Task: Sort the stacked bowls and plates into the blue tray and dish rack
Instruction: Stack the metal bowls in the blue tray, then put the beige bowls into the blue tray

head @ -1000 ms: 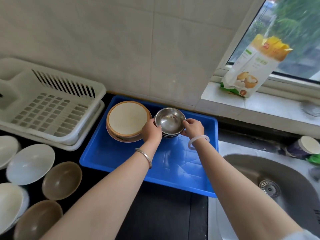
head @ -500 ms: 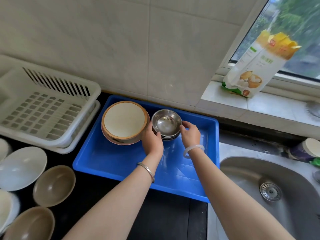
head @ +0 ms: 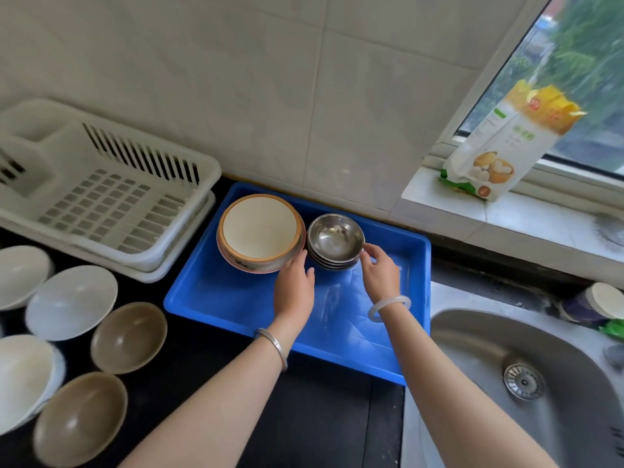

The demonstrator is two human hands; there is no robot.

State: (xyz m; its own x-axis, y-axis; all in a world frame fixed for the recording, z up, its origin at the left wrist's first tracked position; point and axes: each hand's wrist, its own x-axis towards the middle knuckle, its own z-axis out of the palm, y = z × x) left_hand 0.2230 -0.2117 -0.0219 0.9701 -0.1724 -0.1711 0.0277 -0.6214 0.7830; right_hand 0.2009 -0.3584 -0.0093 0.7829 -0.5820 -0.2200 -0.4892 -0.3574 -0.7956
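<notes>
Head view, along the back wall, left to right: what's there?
In order: dish rack → orange-rimmed bowls → steel bowls → bag on the sill.

Left hand (head: 293,287) off the steel bowl stack (head: 335,239), drawn back, right hand (head: 379,270) loosened, fingertips at rim.

At the far end of the blue tray (head: 236,305) a stack of steel bowls (head: 336,241) stands beside orange-rimmed bowls (head: 260,231). The left hand (head: 293,288) touches the steel stack's side, and the right hand (head: 380,275) has its fingers (head: 368,248) at the top rim. The white dish rack (head: 101,197) stands left of the tray.
</notes>
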